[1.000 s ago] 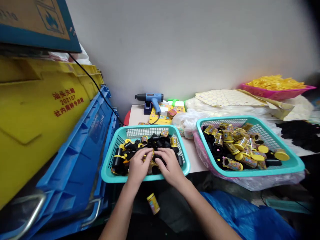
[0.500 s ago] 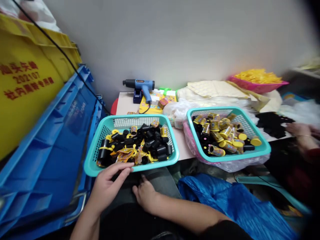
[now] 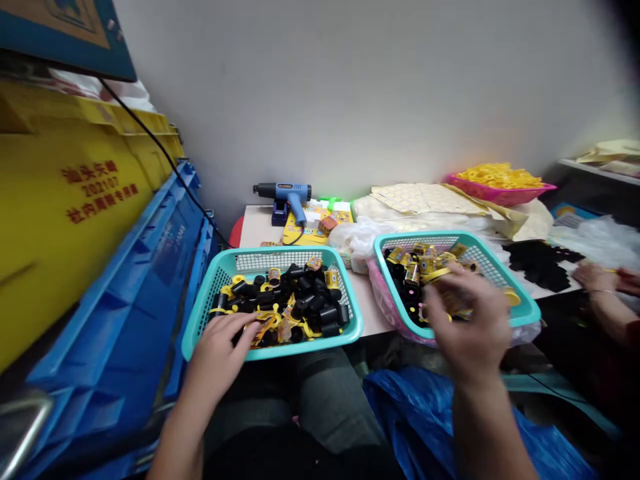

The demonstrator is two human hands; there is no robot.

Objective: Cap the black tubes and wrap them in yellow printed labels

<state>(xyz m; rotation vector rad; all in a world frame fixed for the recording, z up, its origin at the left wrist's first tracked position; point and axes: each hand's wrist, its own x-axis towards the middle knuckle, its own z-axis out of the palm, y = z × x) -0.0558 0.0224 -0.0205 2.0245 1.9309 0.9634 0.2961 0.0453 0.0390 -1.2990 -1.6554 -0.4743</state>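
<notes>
Held the left hand (image 3: 215, 350) at the near edge of the left teal basket (image 3: 300, 351), fingers narrow beside loose black cylinders (image 3: 329, 315) and yellow pieces, likely for a small pick, but could not tell of any grip. Brought the blurred right hand (image 3: 473, 320) over labelled tubes (image 3: 413, 273) in the right teal basket (image 3: 430, 235), fingers curled around a yellow rim (image 3: 438, 274), perhaps gripping. Set both baskets side by side on the tabletop (image 3: 373, 308), apparently for short reaches.
</notes>
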